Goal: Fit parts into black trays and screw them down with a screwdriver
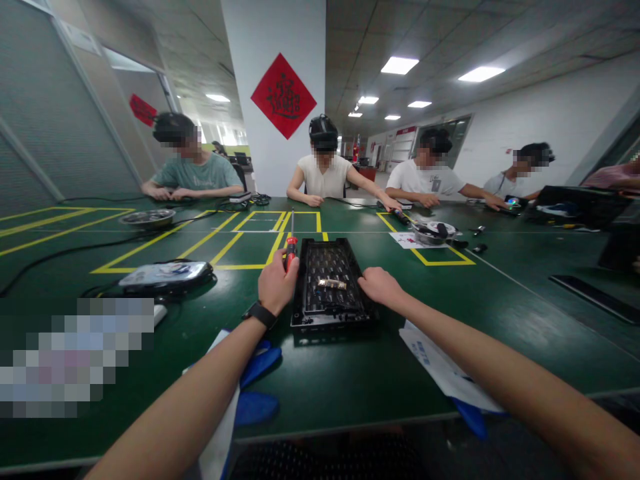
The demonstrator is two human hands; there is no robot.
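Observation:
A black grid-like panel (330,283) lies flat on the green table (350,373) in front of me, with a small metallic part (332,284) resting on it. At the panel's left edge my left hand (277,283) is closed round a red-handled screwdriver (291,245) that stands upright with its shaft pointing up. A black watch is on that wrist. My right hand (380,287) rests on the panel's right edge, fingers curled against it.
A dark flat device (167,274) with a cable lies to the left. White sheets and blue pieces (255,383) lie near the front edge. Yellow tape lines (260,243) mark the table. Several people sit across the table working, with a bowl (150,217) and tools (433,231) there.

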